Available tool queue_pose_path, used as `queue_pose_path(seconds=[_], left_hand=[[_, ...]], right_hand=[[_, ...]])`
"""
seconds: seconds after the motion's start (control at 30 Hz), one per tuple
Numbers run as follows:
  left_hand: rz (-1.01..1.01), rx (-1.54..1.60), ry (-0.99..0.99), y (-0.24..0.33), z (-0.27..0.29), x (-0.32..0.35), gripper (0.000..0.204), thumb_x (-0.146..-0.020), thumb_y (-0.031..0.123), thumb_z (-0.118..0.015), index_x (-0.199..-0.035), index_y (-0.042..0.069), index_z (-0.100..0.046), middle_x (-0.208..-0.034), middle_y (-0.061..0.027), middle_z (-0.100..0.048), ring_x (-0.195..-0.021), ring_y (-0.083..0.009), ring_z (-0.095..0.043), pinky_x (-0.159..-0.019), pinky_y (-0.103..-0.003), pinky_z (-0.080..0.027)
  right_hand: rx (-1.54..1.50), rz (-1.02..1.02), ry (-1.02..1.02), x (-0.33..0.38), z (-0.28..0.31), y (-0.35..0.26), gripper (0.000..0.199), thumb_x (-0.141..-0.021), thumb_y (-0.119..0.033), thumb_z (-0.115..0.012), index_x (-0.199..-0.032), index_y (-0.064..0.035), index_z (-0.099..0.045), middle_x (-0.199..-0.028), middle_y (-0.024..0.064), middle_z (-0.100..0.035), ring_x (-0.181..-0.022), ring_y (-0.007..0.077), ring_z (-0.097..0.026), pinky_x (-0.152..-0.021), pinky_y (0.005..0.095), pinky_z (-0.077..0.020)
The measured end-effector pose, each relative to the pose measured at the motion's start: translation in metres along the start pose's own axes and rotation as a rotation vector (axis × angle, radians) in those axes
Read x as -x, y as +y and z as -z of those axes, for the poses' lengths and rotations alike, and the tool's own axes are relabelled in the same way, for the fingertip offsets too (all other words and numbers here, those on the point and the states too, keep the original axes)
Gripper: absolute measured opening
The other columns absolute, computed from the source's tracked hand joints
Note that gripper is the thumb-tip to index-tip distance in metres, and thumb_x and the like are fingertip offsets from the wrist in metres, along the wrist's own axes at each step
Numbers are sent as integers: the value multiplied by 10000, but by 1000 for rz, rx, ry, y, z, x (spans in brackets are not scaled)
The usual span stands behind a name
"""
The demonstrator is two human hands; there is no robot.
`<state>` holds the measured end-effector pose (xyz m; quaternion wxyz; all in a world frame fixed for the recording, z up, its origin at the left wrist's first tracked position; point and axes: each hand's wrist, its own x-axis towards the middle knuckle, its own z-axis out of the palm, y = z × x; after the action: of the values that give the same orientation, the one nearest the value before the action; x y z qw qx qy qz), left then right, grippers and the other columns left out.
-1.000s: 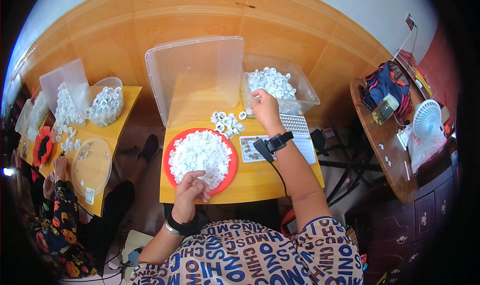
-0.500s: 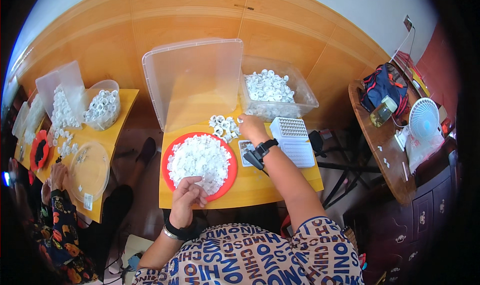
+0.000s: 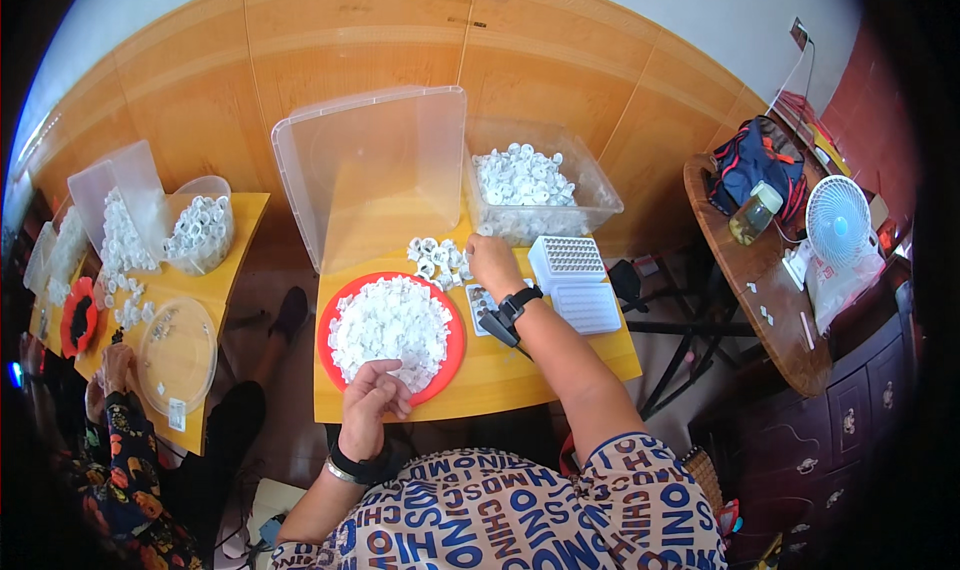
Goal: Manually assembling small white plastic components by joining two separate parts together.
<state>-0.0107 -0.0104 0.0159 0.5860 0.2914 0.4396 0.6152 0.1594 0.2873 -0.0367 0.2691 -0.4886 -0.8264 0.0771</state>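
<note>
A round red tray heaped with small white plastic pieces stands on the yellow table. Over its near rim is my left hand, fingers curled in; anything held there is too small to make out. My right hand reaches farther out, beside a loose pile of white ring-shaped parts with dark openings. Its fingers are closed and largely hidden by the hand itself. Right beside that wrist is a white box with rows of small metallic parts. A flat little tray lies partly under the wrist.
Behind the pile stand an upright clear lid and a clear bin full of white ring parts. At left, a co-worker's hands work at another yellow table. A wooden table at right bears a fan, a jar and a bag.
The whole view has shifted slightly. My right hand stays beside the ring parts, its fingers now turned further from sight. My left hand remains curled at the red tray's near rim.
</note>
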Motion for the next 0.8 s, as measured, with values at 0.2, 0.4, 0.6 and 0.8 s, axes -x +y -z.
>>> queue_pose_path(seconds=[0.2,0.4,0.6,0.8], left_hand=[[-1,-16,-18,2,-6,7,284,-879,49,-431,-1137,19,-548,-812,-85,-631,-664,-141,-590,-615,-245,-459],[35,0,-30,6,-11,1,278,-912,100,-432,-1166,30,-522,-848,-96,-635,-698,-150,-606,-630,-244,-464],[40,133,-195,2,-20,-9,331,-991,275,-445,-1190,12,-468,-904,-114,-634,-742,-176,-634,-671,-263,-514],[54,240,-185,-8,-12,-9,235,-996,201,-436,-1120,3,-466,-880,-127,-638,-710,-181,-646,-659,-265,-529]], right_hand=[[-177,-42,-11,17,37,-21,135,-782,-38,-632,-913,-3,-628,-811,172,-665,-753,308,-649,-693,399,-506],[-872,-70,-387,69,95,-82,195,-810,-51,-650,-996,6,-639,-824,99,-671,-743,144,-636,-688,280,-498],[-810,194,-511,116,118,-124,143,-833,-23,-607,-954,18,-671,-853,83,-680,-780,131,-640,-701,268,-495],[-935,98,-456,131,107,-135,124,-844,-16,-610,-947,26,-664,-839,87,-684,-757,109,-640,-671,254,-503]])
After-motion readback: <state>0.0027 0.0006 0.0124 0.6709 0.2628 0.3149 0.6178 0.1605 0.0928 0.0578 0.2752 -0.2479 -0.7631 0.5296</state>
